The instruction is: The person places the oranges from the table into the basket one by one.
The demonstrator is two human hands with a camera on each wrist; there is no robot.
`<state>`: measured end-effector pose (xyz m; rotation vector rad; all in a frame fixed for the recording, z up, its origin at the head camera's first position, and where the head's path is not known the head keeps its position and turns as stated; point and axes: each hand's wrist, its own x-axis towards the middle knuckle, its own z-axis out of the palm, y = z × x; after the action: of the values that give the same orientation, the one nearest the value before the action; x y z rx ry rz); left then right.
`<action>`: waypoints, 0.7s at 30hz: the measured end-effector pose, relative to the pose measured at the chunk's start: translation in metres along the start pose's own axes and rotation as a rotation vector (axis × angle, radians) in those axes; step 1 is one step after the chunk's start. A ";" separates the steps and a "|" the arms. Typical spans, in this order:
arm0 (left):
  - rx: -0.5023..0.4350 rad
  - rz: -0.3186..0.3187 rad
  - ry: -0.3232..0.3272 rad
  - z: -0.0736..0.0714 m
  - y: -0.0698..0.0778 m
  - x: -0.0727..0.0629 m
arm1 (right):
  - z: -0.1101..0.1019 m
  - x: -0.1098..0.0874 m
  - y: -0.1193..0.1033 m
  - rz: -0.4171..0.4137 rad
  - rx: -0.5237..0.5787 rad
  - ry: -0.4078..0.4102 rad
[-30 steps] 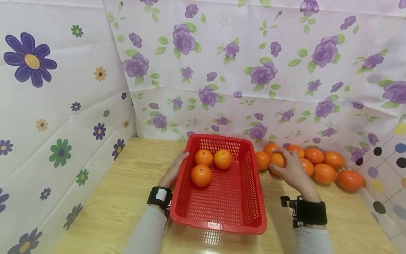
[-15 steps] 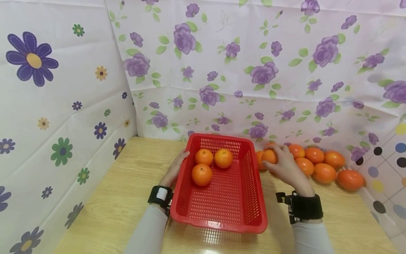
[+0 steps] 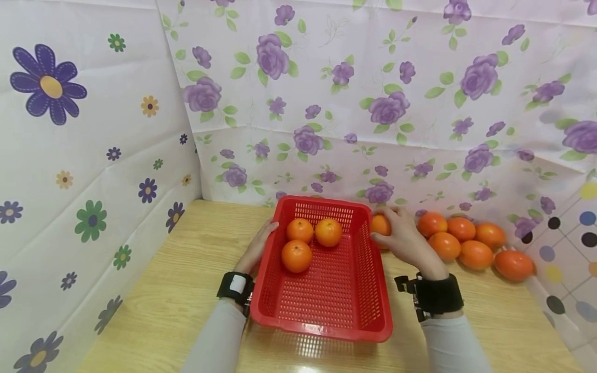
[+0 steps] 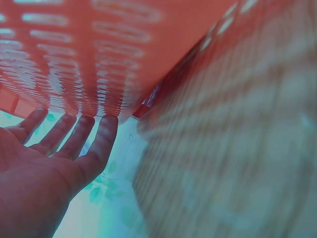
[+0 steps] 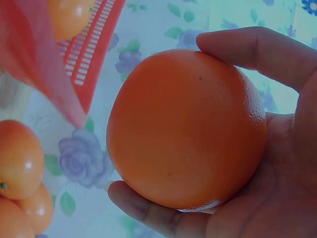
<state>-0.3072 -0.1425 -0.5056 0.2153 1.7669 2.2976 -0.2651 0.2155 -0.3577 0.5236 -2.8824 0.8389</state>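
My right hand (image 3: pixel 404 235) holds an orange (image 5: pixel 185 129) just beyond the right rim of the red plastic basket (image 3: pixel 322 305). In the right wrist view its thumb and fingers curl round opposite sides of the fruit. Inside the basket, toward its far left, lie three oranges (image 3: pixel 297 256). My left hand (image 3: pixel 257 247) rests at the basket's left side, fingertips at the rim in the head view. The left wrist view shows its fingers (image 4: pixel 101 141) extended along the outside of the slotted wall. The held orange is partly covered by the right hand in the head view.
Several more oranges (image 3: pixel 477 255) lie grouped on the wooden table (image 3: pixel 172 290) to the right of my right hand. A flowered cloth (image 3: pixel 326 103) hangs behind the table, and a daisy-printed cloth (image 3: pixel 116 181) hangs on the left.
My right hand has taken an orange from the group's left end and moved left with it to the basket's rim. The left hand and basket stay where they were.
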 end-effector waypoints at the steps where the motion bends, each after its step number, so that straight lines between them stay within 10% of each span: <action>1: -0.001 0.001 0.001 0.000 0.000 0.000 | 0.001 0.001 -0.002 -0.008 -0.005 0.000; 21: 0.008 -0.009 0.045 0.003 0.000 0.001 | 0.031 0.022 -0.047 -0.054 -0.050 -0.123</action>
<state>-0.3074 -0.1398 -0.5052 0.1583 1.7945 2.3070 -0.2692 0.1548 -0.3562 0.6673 -2.9755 0.7501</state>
